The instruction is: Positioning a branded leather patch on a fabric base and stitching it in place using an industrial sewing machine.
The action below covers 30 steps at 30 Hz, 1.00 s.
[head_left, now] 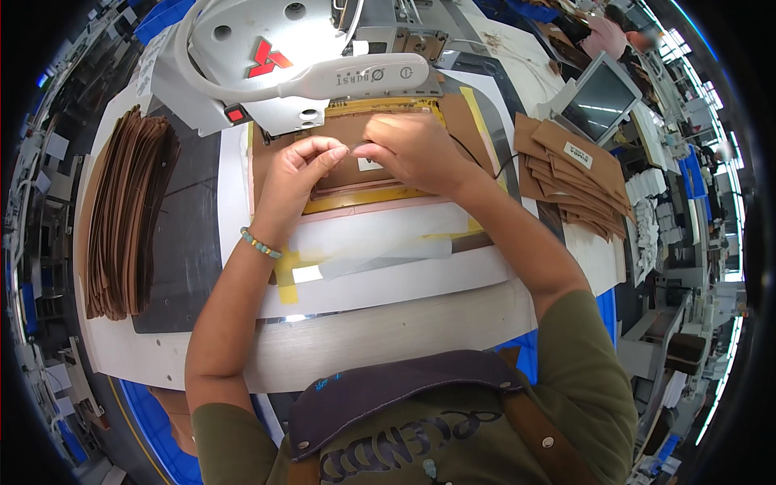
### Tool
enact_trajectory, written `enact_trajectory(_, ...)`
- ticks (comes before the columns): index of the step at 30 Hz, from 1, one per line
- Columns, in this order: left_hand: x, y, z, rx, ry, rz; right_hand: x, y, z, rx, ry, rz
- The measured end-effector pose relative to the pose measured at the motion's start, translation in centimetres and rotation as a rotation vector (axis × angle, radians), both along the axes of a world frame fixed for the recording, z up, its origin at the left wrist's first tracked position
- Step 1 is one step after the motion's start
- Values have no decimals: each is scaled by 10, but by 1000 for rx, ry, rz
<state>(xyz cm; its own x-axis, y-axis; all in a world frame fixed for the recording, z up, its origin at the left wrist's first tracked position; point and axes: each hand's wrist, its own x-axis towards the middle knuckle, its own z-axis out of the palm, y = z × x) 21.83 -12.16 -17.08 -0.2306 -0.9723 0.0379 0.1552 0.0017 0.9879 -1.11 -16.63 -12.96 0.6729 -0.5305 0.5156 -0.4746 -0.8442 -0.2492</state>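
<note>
My left hand (301, 171) and my right hand (412, 149) meet fingertip to fingertip over a brown leather piece (343, 133) lying in a yellow-edged frame (368, 198) under the white sewing machine (267, 56). Between the fingertips something very small is pinched, too small to tell what. A small white label (369, 165) sits on the brown piece just below the fingers. My left wrist wears a beaded bracelet (260, 243).
A tall stack of brown leather pieces (125, 214) lies at the left on the table. More brown pieces with a white tag (574, 174) are fanned at the right, beside a small screen (598, 101). The wooden table edge (388, 331) runs in front of me.
</note>
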Motion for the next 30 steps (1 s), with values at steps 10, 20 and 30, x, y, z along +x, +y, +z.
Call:
enact_trajectory(10,-5,8,-1,-150,-225,319,-142,112,64,342,438,-387)
enact_trajectory(20,-16,8,6,-331,-407,346,-184,114,35,312,348,-500)
enact_trajectory(30,-10,8,-2,-353,-331,392,-28,160,112,1289,-372,1126)
